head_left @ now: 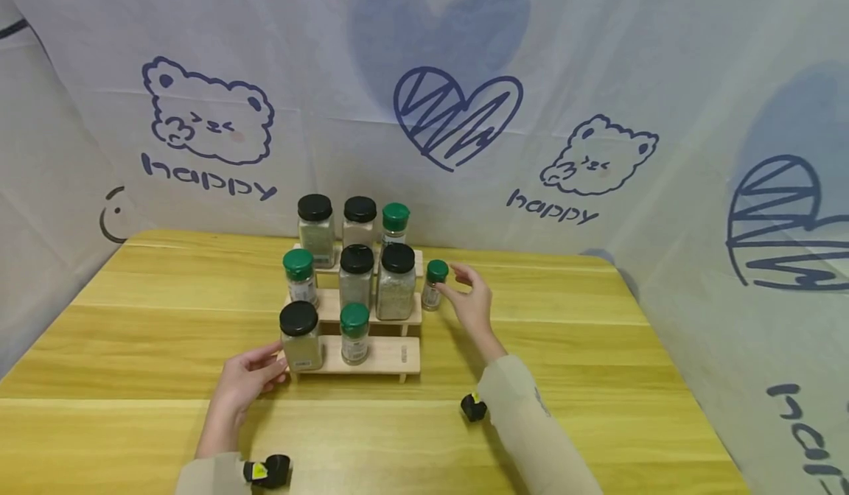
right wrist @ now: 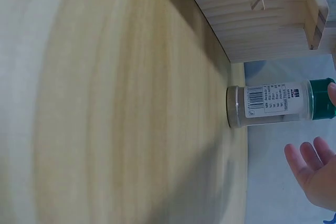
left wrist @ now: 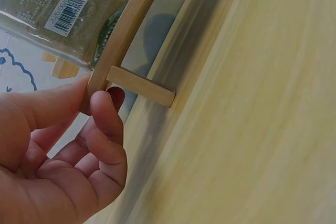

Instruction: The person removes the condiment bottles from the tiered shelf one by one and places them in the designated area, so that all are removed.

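At its left front corner, my left hand [head_left: 248, 377] pinches the bottom step of a three-step wooden spice rack [head_left: 385, 355] between thumb and index finger [left wrist: 107, 114]. Beside that hand, a black-capped square jar [head_left: 301, 340] stands on the same step, with a green-capped jar [head_left: 354, 336] to its right. Right of the rack, a small green-capped spice jar [head_left: 432, 289] stands upright on the table. My right hand [head_left: 469, 303] is at this jar, its thumb against the green cap [right wrist: 321, 99]. The other fingers [right wrist: 311, 157] are spread away from the jar.
More jars stand on the rack: a green-capped one [head_left: 301, 281] and black-capped ones [head_left: 396, 285] on the middle step, others [head_left: 316, 233] along the top. Behind the wooden table [head_left: 564, 377] hangs a printed cloth [head_left: 318, 134]. Each wrist carries a small black camera [head_left: 268, 471].
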Demonstrator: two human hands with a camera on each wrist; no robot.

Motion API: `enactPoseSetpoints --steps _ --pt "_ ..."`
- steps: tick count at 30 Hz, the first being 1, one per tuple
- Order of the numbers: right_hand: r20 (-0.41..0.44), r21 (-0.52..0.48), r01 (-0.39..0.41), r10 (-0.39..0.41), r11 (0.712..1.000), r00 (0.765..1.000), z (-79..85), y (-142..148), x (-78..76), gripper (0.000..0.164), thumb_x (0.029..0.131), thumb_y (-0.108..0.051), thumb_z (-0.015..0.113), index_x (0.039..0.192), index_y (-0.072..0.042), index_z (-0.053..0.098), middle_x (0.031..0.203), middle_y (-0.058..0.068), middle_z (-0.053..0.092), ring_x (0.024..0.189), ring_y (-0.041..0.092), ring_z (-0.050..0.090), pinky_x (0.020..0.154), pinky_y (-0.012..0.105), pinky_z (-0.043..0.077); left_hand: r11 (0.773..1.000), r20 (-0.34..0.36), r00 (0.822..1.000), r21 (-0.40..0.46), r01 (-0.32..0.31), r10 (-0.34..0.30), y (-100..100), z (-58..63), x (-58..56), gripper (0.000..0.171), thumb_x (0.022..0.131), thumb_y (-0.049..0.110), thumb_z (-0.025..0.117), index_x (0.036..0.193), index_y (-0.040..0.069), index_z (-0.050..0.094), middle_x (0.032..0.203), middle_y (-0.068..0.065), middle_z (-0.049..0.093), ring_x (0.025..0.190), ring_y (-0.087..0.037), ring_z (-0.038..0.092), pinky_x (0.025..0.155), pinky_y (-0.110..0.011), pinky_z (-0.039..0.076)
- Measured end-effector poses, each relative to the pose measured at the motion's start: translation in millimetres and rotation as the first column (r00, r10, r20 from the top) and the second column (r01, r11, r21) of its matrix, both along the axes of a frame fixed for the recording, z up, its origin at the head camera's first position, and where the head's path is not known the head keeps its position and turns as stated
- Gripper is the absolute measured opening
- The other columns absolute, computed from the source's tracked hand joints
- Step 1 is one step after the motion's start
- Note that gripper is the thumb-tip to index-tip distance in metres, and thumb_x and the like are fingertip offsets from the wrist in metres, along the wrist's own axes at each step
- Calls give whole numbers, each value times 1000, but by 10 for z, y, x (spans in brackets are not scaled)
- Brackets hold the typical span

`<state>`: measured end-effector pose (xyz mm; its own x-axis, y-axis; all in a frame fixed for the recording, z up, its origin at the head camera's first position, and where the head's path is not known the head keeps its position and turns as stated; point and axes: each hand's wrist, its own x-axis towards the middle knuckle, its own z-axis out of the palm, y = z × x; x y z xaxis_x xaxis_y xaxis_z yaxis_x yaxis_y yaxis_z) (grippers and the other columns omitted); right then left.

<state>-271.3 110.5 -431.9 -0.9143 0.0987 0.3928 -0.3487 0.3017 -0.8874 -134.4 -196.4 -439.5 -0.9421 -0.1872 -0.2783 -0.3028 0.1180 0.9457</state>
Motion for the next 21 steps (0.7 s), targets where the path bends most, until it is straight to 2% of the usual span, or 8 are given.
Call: enactPoseSetpoints --steps 4,10,17,19,21 --pt "23 -34 26 -25 999 999 -10 37 55 36 74 -1 71 106 9 57 105 25 56 97 37 52 75 37 49 1000 -1 1000 0 6 -6 1 3 0 46 87 6 58 127 -8 43 87 -1 59 67 -8 58 60 -24 46" --pt "27 -57 53 -51 997 998 -13 66 147 31 75 -2 71 102 6 59 101 22 58 94 34 54 74 37 48 1000 6 1000 -8 8 -8 -4 3 0 46 87 6 58 127 -8 43 87 -1 59 67 -8 57 60 -24 46" --pt "23 -118 46 -43 992 999 -24 87 281 28 76 0 68 101 10 57 99 23 57 93 35 54 68 18 46 1000 8 1000 -4 13 -13 -9 -9 -7 46 87 6 58 127 -8 43 86 0 59 68 -9 57 60 -25 46" --pt "20 -138 34 -31 990 999 -23 93 326 28 76 2 68 100 11 57 98 24 57 93 38 53 66 15 45 1000 9 1000 -1 14 -14 -12 -16 -10 46 87 6 58 128 -7 43 86 0 59 68 -9 57 60 -25 46" --pt "6 -142 20 -19 990 1000 45 82 413 26 77 5 66 99 13 56 97 26 56 92 42 52 65 15 44 1000 10 1000 2 15 -15 -14 -21 -13 46 87 6 58 128 -7 43 86 0 59 68 -9 58 60 -25 46"
